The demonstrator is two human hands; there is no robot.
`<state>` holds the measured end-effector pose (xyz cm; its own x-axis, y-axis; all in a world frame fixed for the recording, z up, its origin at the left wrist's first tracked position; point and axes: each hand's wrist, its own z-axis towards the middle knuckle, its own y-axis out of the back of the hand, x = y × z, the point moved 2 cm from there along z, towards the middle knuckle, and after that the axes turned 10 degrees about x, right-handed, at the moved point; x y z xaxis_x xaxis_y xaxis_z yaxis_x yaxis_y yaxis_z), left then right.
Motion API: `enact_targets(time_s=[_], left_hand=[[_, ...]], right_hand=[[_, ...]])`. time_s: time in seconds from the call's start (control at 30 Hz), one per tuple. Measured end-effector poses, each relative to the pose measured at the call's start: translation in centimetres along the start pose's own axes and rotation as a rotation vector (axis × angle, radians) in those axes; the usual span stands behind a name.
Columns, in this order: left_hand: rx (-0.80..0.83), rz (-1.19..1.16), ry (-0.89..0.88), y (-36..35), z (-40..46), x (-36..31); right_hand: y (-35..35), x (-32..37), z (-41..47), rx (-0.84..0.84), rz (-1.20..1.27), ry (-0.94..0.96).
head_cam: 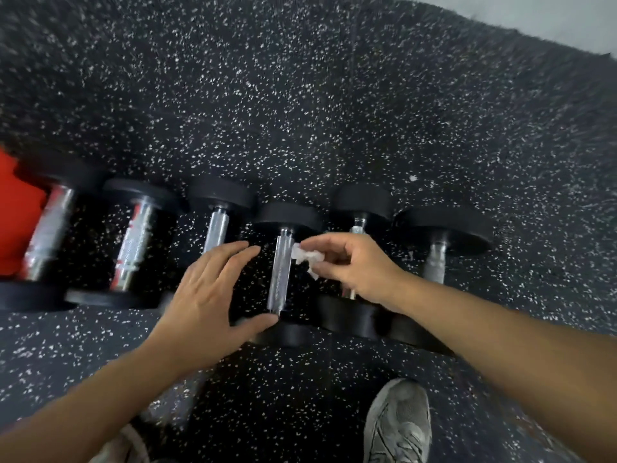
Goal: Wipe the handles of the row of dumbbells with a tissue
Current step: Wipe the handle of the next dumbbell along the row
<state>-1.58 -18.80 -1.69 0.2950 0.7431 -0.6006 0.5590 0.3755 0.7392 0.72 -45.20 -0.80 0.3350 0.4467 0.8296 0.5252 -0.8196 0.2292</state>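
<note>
Several black-ended dumbbells lie in a row on the speckled rubber floor, their chrome handles pointing away from me. My right hand [354, 262] pinches a crumpled white tissue [305, 257] against the upper right side of the middle dumbbell's handle [280, 275]. My left hand [213, 289] hovers just left of that handle, fingers spread and holding nothing, its thumb near the handle's near end. It covers the lower part of the neighbouring handle [218, 227]. Behind my right hand, another handle [358, 227] is mostly hidden.
Two larger dumbbells [133, 242] lie at the left, next to a red object [16, 212] at the frame's edge. Another dumbbell [437, 262] lies at the right. My grey shoe [397, 426] stands on the floor below the row. Open speckled floor stretches beyond.
</note>
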Motion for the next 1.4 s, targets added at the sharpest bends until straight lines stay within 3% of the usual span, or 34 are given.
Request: enact_targets(time_s=[0.2, 0.33, 0.5, 0.7, 0.83, 0.97, 1.23, 1.4], left_hand=[[0.168, 0.126, -0.103, 4.0, 1.7, -3.7], [0.240, 0.159, -0.088, 3.3, 1.4, -4.7], [0.065, 0.218, -0.119, -1.2, 2.1, -6.1], [-0.020, 0.212, 0.115, -7.0, 3.6, -6.2], [-0.066, 0.239, 0.195, -7.8, 3.9, -6.4], [-0.069, 0.274, 0.223, -7.9, 4.1, -6.5], [-0.025, 0.293, 0.237, -8.0, 4.2, -6.7], [-0.021, 0.299, 0.231, -7.8, 4.1, -6.5]], right_hand=[[2.7, -0.1, -1.2, -0.005, 0.072, 0.063], [4.1, -2.1, -2.3, -0.175, 0.085, 0.143], [6.1, -4.8, -2.7, -0.251, 0.000, 0.168], [6.8, -6.7, -1.1, -0.297, -0.164, 0.164], [6.8, -7.6, 0.2, -0.209, -0.422, 0.243], [7.0, -8.2, 0.6, -0.175, -0.490, 0.295], [4.2, -7.8, -2.4, 0.271, -0.614, 0.255], [6.6, -8.0, -1.8, -0.196, -0.400, 0.315]])
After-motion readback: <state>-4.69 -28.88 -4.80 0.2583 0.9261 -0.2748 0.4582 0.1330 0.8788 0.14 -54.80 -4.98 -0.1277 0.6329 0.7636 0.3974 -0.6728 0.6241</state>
